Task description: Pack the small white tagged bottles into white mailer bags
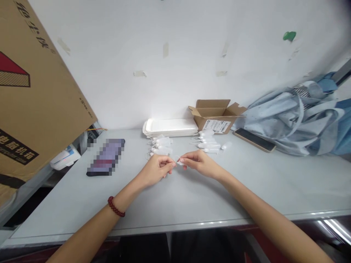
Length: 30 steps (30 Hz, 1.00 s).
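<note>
My right hand (197,163) pinches a small white piece (180,163) between thumb and fingertips, over the middle of the grey table. Close by on its left, my left hand (159,169) is closed in a pinch, with a thin pale loop of cord (176,159) at its fingertips. Just behind the left hand lies a bunch of small translucent white pieces with cord loops (161,149). A second row of such looped pieces (210,140) lies behind the right hand. One loose translucent piece (226,145) sits at that row's right end.
A stack of white flat envelopes (172,126) and an open cardboard box (216,118) stand against the wall. A phone (254,139) and a light blue cloth bag (285,113) are at the right. Leftward are a blurred-screen phone (106,157) and a large carton (35,91).
</note>
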Tool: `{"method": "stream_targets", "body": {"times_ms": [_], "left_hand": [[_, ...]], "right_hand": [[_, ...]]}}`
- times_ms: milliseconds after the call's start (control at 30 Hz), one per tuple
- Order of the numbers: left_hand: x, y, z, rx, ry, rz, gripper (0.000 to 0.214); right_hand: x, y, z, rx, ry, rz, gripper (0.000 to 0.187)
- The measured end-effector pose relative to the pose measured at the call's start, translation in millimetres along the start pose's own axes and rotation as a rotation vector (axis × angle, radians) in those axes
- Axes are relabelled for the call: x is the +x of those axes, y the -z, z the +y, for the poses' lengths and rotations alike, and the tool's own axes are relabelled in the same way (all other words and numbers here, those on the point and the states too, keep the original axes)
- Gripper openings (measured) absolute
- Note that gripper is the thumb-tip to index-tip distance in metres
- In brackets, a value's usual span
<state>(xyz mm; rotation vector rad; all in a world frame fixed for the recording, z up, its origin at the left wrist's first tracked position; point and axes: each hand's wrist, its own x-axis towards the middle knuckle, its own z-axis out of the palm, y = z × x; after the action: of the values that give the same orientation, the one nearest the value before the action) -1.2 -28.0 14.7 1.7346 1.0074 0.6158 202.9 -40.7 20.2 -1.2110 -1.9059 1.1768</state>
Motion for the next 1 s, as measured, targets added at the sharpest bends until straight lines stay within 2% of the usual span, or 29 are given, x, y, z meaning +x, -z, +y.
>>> {"method": "stream_targets", "body": {"times_ms": [400,567,700,1000], "left_hand": [[-2.7,-3.5,-0.3,-0.017,0.011,0.003,0.024],[-0.5,2.0,2.3,-0.072,-0.032,-0.012,0.025],[0.1,8.3,4.9,-0.080,-0.010,0.031,0.029],[0.6,2.4,6.6,-0.100,-0.047,0.028,0.025]], "right_hand": [[-0.5,-2.4,1.8,-0.019,-0.010,-0.002,0.037],[-2.9,4.0,-3.5,-0.035,0.049,0.117,0.037],[-5.4,9.9,-8.1,0.002,0.054,0.183,0.036],[-4.1,0.3,-9.4,0.004,0.032,0.119,0.031]]}}
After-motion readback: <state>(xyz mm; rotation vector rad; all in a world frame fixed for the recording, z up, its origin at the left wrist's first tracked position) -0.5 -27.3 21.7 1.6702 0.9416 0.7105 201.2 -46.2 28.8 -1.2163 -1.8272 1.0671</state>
